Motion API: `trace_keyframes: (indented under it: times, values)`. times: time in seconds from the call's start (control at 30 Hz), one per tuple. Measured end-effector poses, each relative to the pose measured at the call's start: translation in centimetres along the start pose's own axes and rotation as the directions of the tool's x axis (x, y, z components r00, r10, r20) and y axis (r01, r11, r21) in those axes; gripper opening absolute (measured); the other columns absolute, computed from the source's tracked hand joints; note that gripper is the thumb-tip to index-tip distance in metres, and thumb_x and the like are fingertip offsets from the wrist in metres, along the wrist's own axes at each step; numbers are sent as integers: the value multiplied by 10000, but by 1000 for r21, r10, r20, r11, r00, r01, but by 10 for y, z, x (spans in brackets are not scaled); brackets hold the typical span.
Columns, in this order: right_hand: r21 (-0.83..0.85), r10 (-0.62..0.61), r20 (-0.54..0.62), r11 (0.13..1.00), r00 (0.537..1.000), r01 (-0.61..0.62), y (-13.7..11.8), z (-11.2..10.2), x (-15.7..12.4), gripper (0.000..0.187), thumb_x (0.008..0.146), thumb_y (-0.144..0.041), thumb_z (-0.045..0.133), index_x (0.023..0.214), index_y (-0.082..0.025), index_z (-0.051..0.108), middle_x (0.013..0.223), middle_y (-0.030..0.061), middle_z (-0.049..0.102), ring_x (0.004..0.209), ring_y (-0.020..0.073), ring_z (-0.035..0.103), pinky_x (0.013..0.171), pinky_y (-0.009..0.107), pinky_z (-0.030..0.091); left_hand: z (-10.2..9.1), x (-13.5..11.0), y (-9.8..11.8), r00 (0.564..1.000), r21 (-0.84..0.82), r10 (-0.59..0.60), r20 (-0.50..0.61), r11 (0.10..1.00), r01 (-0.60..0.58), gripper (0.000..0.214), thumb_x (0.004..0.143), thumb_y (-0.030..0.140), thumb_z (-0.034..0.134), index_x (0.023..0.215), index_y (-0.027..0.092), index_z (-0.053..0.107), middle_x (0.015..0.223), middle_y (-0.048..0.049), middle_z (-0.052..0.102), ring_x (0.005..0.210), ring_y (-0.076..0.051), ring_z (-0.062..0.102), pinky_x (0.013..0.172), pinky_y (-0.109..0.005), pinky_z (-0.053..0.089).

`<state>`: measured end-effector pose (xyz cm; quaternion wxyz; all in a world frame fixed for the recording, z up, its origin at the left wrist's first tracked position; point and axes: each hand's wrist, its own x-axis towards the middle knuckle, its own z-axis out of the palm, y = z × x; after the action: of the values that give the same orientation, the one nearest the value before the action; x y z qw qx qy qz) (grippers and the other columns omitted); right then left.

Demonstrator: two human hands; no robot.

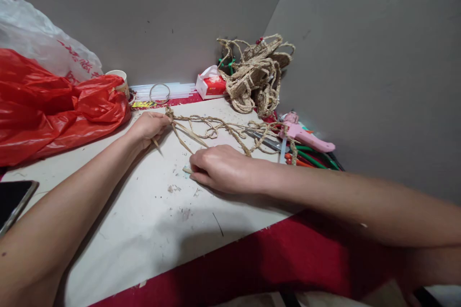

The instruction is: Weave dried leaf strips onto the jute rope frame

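Note:
My left hand (150,127) pinches the knotted end of a tan braided straw cord (212,121), and a short pointed strand sticks out below its fingers. Two flat loose strands (185,138) run from that knot down to my right hand (219,168). The right fingers are closed round them, low over the white board, with a pale tip poking out past the thumb. Behind both hands, the rest of the braid lies in loose loops toward the right. Inside both grips the strands are hidden.
A heap of braided straw pieces (255,74) stands by the wall beside a tissue pack (212,82). Clear glue sticks (180,90) lie behind. At right are a pink glue gun (306,135) and pliers (313,156). Red bag (54,110) and phone (16,201) sit left.

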<state>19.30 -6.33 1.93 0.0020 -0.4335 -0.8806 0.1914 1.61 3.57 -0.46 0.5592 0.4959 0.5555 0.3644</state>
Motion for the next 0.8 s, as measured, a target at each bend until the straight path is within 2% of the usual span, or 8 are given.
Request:
trace_keyframes:
  times: [0.07, 0.17, 0.3, 0.37, 0.43, 0.5, 0.63, 0.8]
  values:
    - [59, -42, -12, 997, 999, 43, 3, 4, 2, 158, 830, -211, 545, 679, -170, 568, 700, 57, 608, 608, 141, 474, 565, 271, 291, 0, 0, 0, 1000, -2, -1, 8, 1000, 1, 94, 663, 126, 606, 575, 126, 573, 349, 84, 298, 312, -27, 209, 356, -192, 110]
    - [324, -4, -94, 945, 996, 35, 16, -16, 8, 148, 840, -173, 543, 693, -164, 531, 681, 29, 590, 620, 122, 492, 584, 243, 343, -1, 2, -1, 1000, 5, 8, 3, 1000, -8, 105, 664, 135, 613, 567, 126, 574, 350, 80, 299, 313, -30, 210, 358, -199, 112]
    - [727, 213, -185, 686, 959, -13, 38, -54, 18, 139, 872, -200, 557, 758, -177, 482, 701, 22, 595, 609, 100, 534, 549, 208, 387, -2, 5, -3, 1000, 8, 4, 15, 1000, -4, 85, 664, 137, 618, 586, 124, 589, 352, 78, 293, 316, -31, 203, 360, -201, 114]
    - [809, 280, -193, 587, 940, -9, 46, -59, 28, 157, 864, -193, 580, 756, -181, 466, 671, 8, 576, 569, 86, 519, 518, 194, 390, -3, 6, -4, 999, 1, 3, 33, 1000, -3, 84, 669, 145, 623, 594, 123, 591, 357, 78, 294, 320, -30, 205, 360, -195, 118]
    - [841, 311, -193, 542, 931, -7, 51, -55, 42, 170, 848, -166, 600, 743, -176, 467, 639, -3, 558, 533, 73, 493, 487, 180, 379, -4, 5, -3, 999, -11, -3, 44, 1000, 3, 100, 670, 153, 630, 588, 126, 580, 362, 80, 292, 323, -28, 206, 361, -190, 118]
    - [832, 323, -213, 555, 922, -3, 53, -44, 58, 171, 827, -131, 611, 717, -163, 483, 609, -13, 539, 504, 59, 457, 458, 166, 350, -4, 3, -2, 999, -26, -12, 51, 1000, 14, 117, 663, 148, 633, 573, 132, 561, 364, 84, 286, 323, -27, 200, 362, -188, 110]
    - [751, 288, -269, 660, 919, 13, 52, -26, 85, 189, 789, -87, 608, 639, -144, 507, 549, -44, 471, 476, 42, 388, 454, 158, 312, -3, 0, 1, 998, -46, -15, 57, 999, 18, 164, 667, 130, 617, 536, 146, 519, 361, 85, 282, 315, -26, 203, 358, -190, 103]
    - [715, 294, -176, 694, 939, -84, 52, -23, 98, 197, 756, -93, 625, 604, -146, 512, 532, -32, 480, 486, 59, 422, 468, 171, 346, -4, 3, -2, 997, -61, -8, 70, 998, 13, 179, 661, 134, 635, 527, 141, 516, 362, 89, 289, 312, -19, 200, 361, -194, 98]
